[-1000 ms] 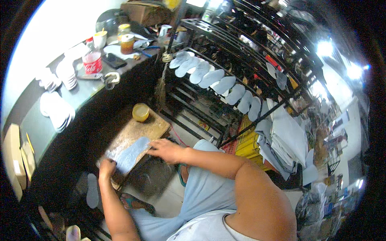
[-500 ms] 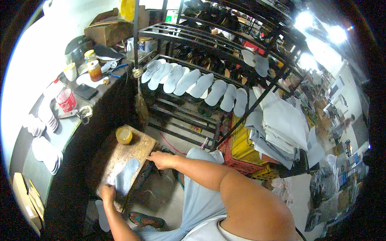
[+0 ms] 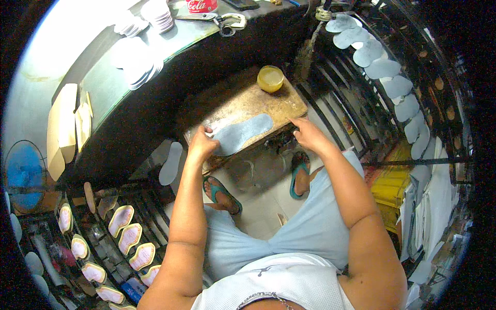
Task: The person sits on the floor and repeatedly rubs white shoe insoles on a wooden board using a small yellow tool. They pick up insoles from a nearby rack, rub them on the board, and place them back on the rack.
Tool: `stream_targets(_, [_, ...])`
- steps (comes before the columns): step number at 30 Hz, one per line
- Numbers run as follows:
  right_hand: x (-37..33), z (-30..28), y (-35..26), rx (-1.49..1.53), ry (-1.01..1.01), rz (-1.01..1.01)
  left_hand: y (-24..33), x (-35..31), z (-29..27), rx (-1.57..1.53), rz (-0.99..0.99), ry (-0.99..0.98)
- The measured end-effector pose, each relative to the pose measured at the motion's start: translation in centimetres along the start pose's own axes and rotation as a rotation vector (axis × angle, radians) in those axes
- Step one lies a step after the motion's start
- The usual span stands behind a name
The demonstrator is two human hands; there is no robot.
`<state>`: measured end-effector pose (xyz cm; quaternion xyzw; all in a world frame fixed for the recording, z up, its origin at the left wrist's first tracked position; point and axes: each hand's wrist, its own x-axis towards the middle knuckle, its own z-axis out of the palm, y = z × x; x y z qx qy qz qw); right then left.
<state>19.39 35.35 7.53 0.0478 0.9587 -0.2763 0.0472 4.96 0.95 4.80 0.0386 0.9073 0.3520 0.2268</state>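
Observation:
A grey-blue shoe insole (image 3: 244, 132) lies flat along the near edge of a worn wooden board (image 3: 237, 106). My left hand (image 3: 203, 142) is closed at the insole's left end, thumb and fingers pinching its edge. At the board's near right corner is my right hand (image 3: 311, 136), its fingers curled and the index against the corner. Whatever may be between those fingers is too small to make out. On the board's far right stands a yellow bowl (image 3: 270, 79) with pale contents.
Stacked white insoles (image 3: 137, 59) and scissors (image 3: 199, 17) lie on the bench at upper left. One loose insole (image 3: 171, 163) is below the board's left side. Grey insoles (image 3: 383, 68) line a rack at right, above a yellow crate (image 3: 387, 181). Patterned insoles (image 3: 130, 236) fill racks at lower left.
My view has swung to the left and down, so the board now sits centrally and the racks at lower left show. Both hands keep about the same places at the insole and board edge.

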Motion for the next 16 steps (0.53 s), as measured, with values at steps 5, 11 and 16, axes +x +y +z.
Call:
stream_targets(5, [0.5,0.4,-0.6,-0.019,0.04,0.034,0.6,-1.1,-0.1,-0.019,0.047,0.057])
stream_targets(11, [-1.1,-0.6,-1.3,0.086,0.207,0.116,7.0,-8.2,-0.5,-0.048,0.417,0.242])
stream_targets(16, [-3.0,-2.2,-2.5,0.359,0.524,0.121,10.9,-16.6,-0.5,0.082,0.9,0.322])
